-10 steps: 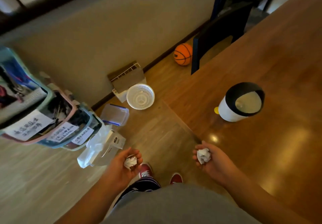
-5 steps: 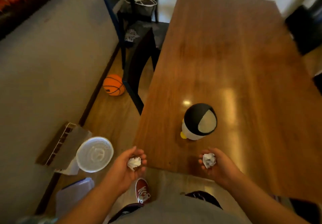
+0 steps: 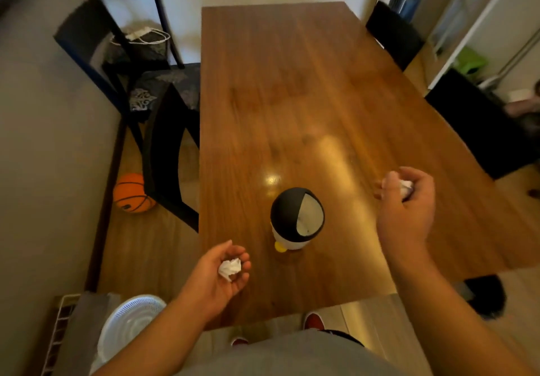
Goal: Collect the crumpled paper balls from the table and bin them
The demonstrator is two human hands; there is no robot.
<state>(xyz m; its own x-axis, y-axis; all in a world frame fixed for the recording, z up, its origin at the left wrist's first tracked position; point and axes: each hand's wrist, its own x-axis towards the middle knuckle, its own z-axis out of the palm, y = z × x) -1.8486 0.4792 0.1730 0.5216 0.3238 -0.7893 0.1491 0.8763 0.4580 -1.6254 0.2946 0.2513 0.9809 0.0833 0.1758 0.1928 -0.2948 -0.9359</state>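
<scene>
A small penguin-shaped bin (image 3: 296,217) with a black domed swing lid stands on the wooden table (image 3: 292,97) near its front edge. My left hand (image 3: 219,273) is palm up over the table's front left corner, fingers curled round a white crumpled paper ball (image 3: 230,268). My right hand (image 3: 406,203) is raised over the table to the right of the bin, back of the hand towards me, gripping a second paper ball (image 3: 405,185) that only peeks out between the fingers.
A white mesh waste basket (image 3: 128,329) stands on the floor at the lower left beside a radiator-like box (image 3: 73,331). An orange basketball (image 3: 131,193) lies by a dark chair (image 3: 166,156). More dark chairs (image 3: 479,130) line the table's right side.
The view has swung from the floor onto the table. My right hand has risen and turned over with its ball, moving right of the bin. My left hand still cups its ball.
</scene>
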